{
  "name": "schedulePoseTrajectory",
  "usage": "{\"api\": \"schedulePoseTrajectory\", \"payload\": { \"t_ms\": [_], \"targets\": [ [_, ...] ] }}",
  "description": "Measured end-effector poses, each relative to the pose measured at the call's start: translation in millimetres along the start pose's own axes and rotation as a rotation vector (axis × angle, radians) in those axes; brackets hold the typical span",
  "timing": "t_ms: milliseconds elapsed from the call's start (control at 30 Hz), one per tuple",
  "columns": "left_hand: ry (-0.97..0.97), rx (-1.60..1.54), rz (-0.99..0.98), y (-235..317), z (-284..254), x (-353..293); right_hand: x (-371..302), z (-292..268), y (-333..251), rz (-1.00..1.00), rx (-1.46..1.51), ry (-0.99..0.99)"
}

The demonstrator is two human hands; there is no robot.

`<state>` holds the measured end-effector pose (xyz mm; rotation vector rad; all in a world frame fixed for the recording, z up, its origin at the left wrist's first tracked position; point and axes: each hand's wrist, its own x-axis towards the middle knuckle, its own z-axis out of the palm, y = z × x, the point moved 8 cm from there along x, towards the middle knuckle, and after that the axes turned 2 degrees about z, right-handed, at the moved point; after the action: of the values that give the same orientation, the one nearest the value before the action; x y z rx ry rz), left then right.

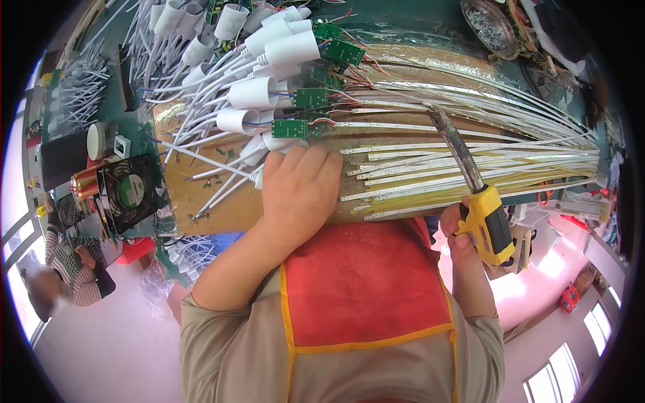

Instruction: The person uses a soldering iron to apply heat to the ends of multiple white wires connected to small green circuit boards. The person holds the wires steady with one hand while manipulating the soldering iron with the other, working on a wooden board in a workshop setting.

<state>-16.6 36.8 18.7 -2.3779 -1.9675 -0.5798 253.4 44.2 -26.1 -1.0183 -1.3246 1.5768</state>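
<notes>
My left hand (300,185) lies with curled fingers at the lower edge of the white plastic lamp housings (255,93). Its fingertips are turned away, and what they hold is hidden. Just beyond them sits a small green circuit board (289,129), with a red wire running toward a white LED strip (410,126). In my right hand (459,232) is a yellow and black soldering gun (485,225). Its long metal barrel slants up and left, the tip over the far LED strips. Nearer strips (470,168) with yellowish edges lie fanned to the right of my left hand.
Brown board (185,215) covers the green bench under the work. A black fan (126,191) and a white-lidded round container (97,141) stand left. More white cables (84,87) are heaped beyond them. A metal dish (490,27) sits far right. Another person (77,269) is at lower left.
</notes>
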Motion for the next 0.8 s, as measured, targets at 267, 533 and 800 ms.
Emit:
{"api": "schedulePoseTrajectory", "payload": {
  "t_ms": [267,533,800],
  "targets": [
    [0.016,-0.003,0.001,0.7,0.1,-0.1,0.7,-4.2,5.0,0.014,0.063,0.018],
    [0.021,0.008,0.008,1.9,0.6,0.6,-1.5,-5.2,7.3,0.023,0.078,0.043],
    [-0.005,-0.023,-0.014,2.5,-3.1,-2.7,3.4,-0.2,1.7,0.006,0.129,0.016]
  ]
}}
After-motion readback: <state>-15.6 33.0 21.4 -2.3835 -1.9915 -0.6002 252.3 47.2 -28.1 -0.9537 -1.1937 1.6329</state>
